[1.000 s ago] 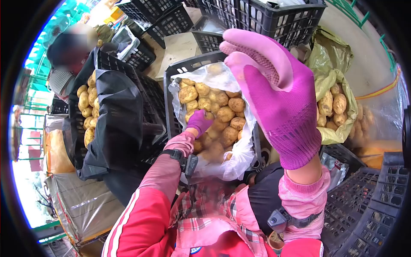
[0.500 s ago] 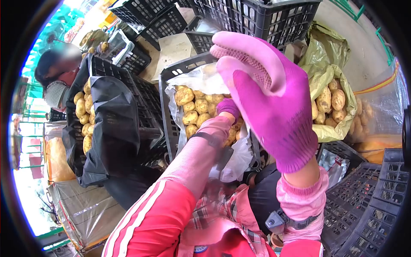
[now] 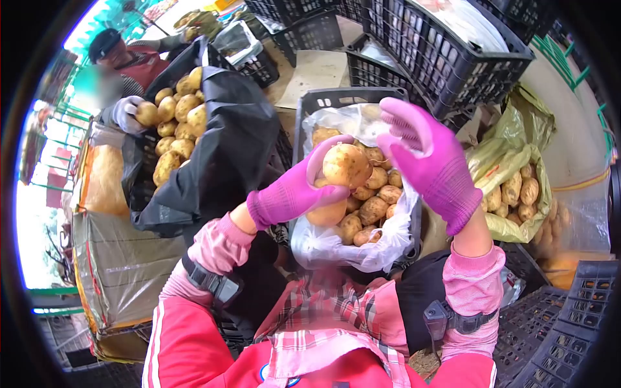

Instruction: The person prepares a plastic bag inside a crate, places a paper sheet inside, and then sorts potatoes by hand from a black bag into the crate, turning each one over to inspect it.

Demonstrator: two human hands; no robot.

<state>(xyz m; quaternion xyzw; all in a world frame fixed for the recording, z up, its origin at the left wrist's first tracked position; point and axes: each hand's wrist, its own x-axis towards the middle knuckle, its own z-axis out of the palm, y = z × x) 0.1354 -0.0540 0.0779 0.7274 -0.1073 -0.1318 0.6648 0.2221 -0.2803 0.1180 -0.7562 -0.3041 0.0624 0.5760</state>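
My left hand [image 3: 294, 194], in a pink-and-purple knit glove, is closed around a large potato [image 3: 347, 165] held above the crate. Another pale potato [image 3: 327, 213] shows right below its lower fingers. To the right, my right hand [image 3: 430, 155] is raised in a matching glove, fingers apart and curved, palm turned toward the held potato with nothing in it. Beneath both hands, a black plastic crate [image 3: 417, 223] is lined with a white plastic bag [image 3: 320, 249]. Several dirt-marked potatoes [image 3: 373, 210] fill the bag.
A black-lined crate of potatoes [image 3: 184, 116] stands left; a co-worker's grey-gloved hand [image 3: 128, 114] holds a potato there. At right sits a yellow-green sack [image 3: 511, 226] of potatoes. Black crates [image 3: 446, 61] are stacked behind, and more crates [image 3: 576, 323] lie at lower right.
My left hand has come up out of the lined crate with a potato. My right hand has lowered and opened its fingers. The view has shifted, and the co-worker's gloved hand now shows.
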